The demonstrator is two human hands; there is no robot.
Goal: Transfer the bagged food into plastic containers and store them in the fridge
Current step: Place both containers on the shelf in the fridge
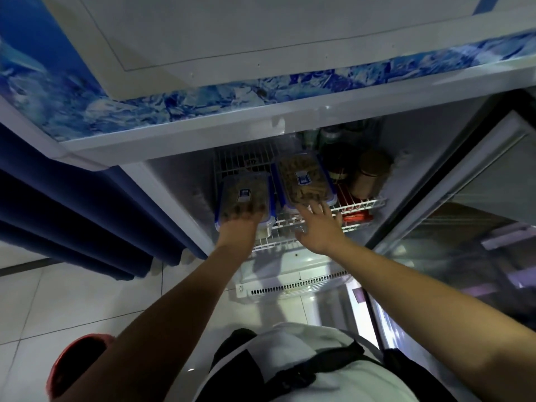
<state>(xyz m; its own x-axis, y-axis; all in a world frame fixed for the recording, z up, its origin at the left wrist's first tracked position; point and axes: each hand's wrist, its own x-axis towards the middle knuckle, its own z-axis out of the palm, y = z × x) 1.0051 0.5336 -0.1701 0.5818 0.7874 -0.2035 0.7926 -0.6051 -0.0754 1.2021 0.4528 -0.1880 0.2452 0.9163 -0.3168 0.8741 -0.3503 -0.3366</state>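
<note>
Two clear plastic containers with blue clips and brown food inside lie side by side on a white wire shelf (pixel 362 205) in the open fridge. My left hand (pixel 239 227) grips the near end of the left container (pixel 245 195), which juts over the shelf's front edge. My right hand (pixel 317 224) has its fingers spread, with the fingertips touching the near end of the right container (pixel 304 178), which rests further in on the shelf.
Dark jars and a brown tin (pixel 368 175) stand on the shelf right of the containers. A red package (pixel 356 217) sits below. The glass fridge door (pixel 464 221) hangs open at right. A blue curtain (pixel 72 216) is at left, a red stool (pixel 75 364) by my left arm.
</note>
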